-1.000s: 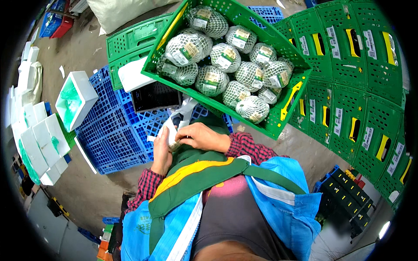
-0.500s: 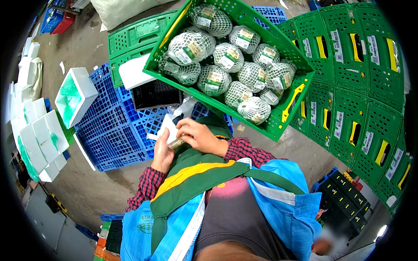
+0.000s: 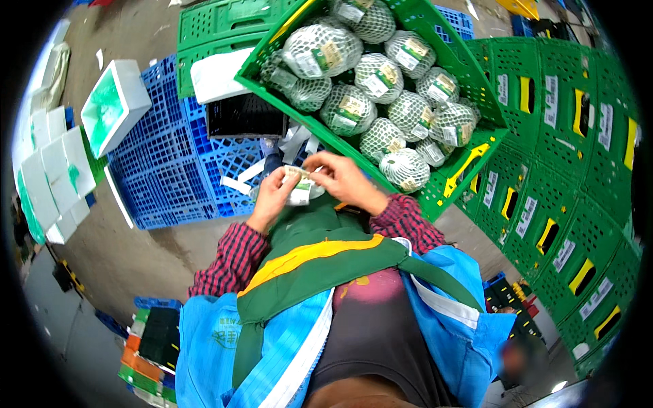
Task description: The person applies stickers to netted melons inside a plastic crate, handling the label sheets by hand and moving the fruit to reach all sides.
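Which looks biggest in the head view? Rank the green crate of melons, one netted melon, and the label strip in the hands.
1. green crate, by far the largest.
2. netted melon.
3. label strip, smallest, though it is nearer the camera. Both left hand and right hand hold it.

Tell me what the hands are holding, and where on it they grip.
Both the left hand and the right hand pinch a small paper label strip, at opposite ends, by the fingertips.
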The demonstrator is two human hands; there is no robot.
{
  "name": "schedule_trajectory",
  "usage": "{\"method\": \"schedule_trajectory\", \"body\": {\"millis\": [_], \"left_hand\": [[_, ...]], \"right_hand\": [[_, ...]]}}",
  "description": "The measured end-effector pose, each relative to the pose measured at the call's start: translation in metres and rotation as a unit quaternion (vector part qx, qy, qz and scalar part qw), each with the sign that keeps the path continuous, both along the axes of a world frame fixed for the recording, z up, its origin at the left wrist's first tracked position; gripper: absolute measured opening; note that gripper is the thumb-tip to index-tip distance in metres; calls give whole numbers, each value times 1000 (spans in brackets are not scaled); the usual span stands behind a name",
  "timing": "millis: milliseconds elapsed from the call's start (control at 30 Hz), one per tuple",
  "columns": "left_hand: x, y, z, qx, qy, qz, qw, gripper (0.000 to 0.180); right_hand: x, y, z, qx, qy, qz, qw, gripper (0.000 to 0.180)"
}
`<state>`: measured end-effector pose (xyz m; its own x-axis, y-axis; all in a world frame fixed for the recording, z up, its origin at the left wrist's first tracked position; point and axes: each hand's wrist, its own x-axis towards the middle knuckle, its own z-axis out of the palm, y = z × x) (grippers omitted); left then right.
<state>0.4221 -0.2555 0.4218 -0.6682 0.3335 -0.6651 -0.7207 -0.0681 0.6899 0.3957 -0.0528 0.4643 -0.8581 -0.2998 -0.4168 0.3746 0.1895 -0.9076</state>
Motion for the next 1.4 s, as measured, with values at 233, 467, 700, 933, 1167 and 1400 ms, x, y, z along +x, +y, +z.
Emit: {"method": "schedule_trajectory", "body": {"millis": [233, 467, 700, 933, 1167, 1400], "left_hand": [[-5, 12, -123, -95, 22, -40, 994, 28], [-24, 53, -186, -186, 76, -112, 973, 38], [2, 72, -241, -209, 72, -47, 974, 38], [-17, 83, -192, -359, 39, -97, 928, 63], [-43, 46, -212, -320, 101, 59, 940, 58], [-158, -173, -337, -419, 153, 347, 825, 66]], "right_hand": [[-131, 154, -53, 3, 74, -310, 948, 16], [-164, 255, -132, 59, -50, -439, 895, 28], [-143, 209, -113, 65, -54, -368, 926, 35], [-108, 124, -58, 64, 8, -336, 940, 21], [-77, 45, -12, 92, 13, -278, 956, 14], [-48, -6, 8, 88, -32, -252, 963, 10]]}}
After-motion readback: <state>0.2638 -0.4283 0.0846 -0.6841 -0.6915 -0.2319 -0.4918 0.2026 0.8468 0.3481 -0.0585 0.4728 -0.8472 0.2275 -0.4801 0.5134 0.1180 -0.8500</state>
